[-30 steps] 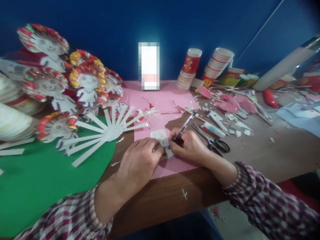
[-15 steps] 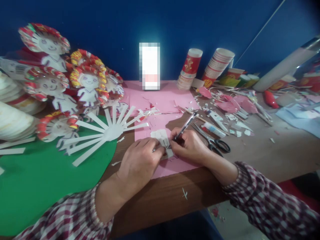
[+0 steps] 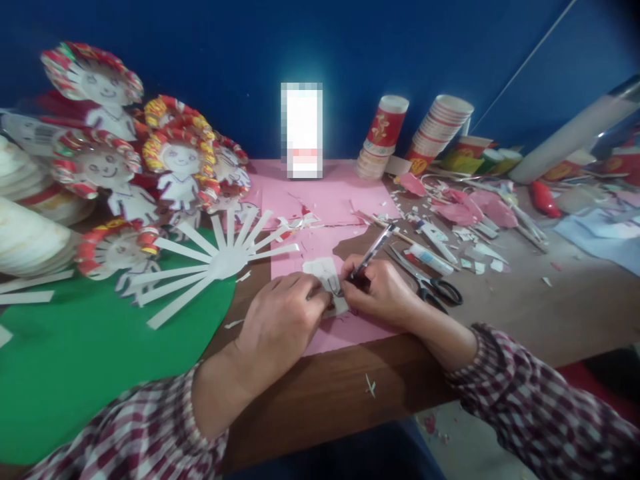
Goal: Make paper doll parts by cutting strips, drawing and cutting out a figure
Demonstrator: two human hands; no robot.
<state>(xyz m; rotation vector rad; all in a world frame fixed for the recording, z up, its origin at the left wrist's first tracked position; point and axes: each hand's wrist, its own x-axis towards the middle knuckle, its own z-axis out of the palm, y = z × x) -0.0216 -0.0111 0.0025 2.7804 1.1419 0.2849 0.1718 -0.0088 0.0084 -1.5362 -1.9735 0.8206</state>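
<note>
Just left of the right hand, pinching a slim black-and-clear pen, small white paper lies partly beneath the left hand, grip hidden.

Head view: I read it swung slightly left | far left: paper dolls sit a little farther right and higher in my frame | far middle: bright pixelated panel likewise right | white paper: any new marks too small to tell
</note>
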